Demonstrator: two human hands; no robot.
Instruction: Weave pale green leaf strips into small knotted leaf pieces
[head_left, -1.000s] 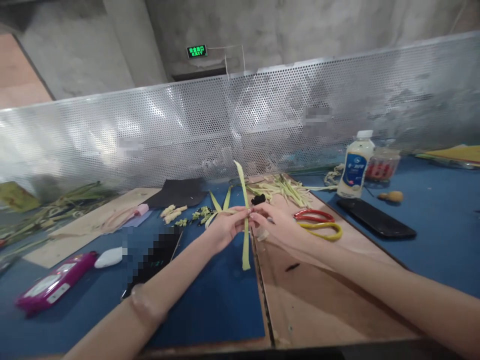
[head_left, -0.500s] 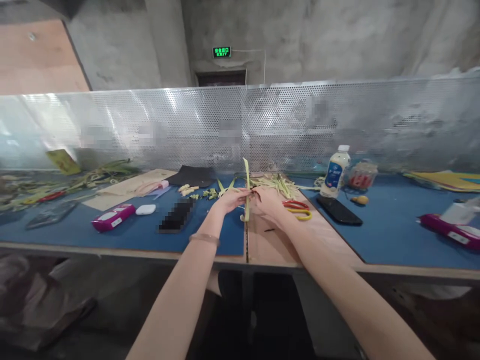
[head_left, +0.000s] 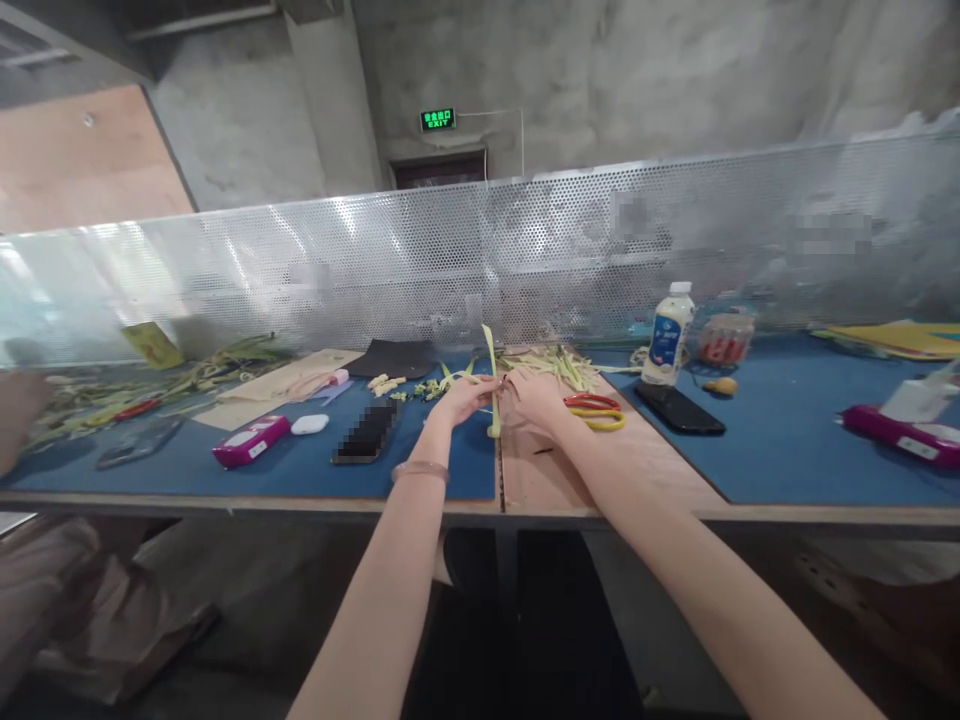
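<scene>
My left hand point(head_left: 466, 397) and my right hand point(head_left: 534, 394) meet over the seam between the blue mat point(head_left: 420, 465) and the brown board point(head_left: 570, 480). Both pinch a long pale green leaf strip point(head_left: 492, 375) that stands nearly upright between them, its top poking above my fingers and its lower end hanging below. More green strips point(head_left: 450, 375) fan out to the left of my left hand. Red and yellow scissors point(head_left: 596, 412) lie just right of my right hand.
A heap of cut strips point(head_left: 555, 365) lies behind my hands. A white bottle point(head_left: 667, 335), a dark phone point(head_left: 679, 408), a jar point(head_left: 724, 338), pink packs point(head_left: 251, 440) point(head_left: 896, 430), another phone point(head_left: 367, 435) and a black sheet point(head_left: 394, 358) sit on the table. A perforated metal screen point(head_left: 525, 260) backs it.
The view has pulled back from the table, so my arms stretch further out. Both hands stay pinched on the same leaf strip, which has hardly moved on the table.
</scene>
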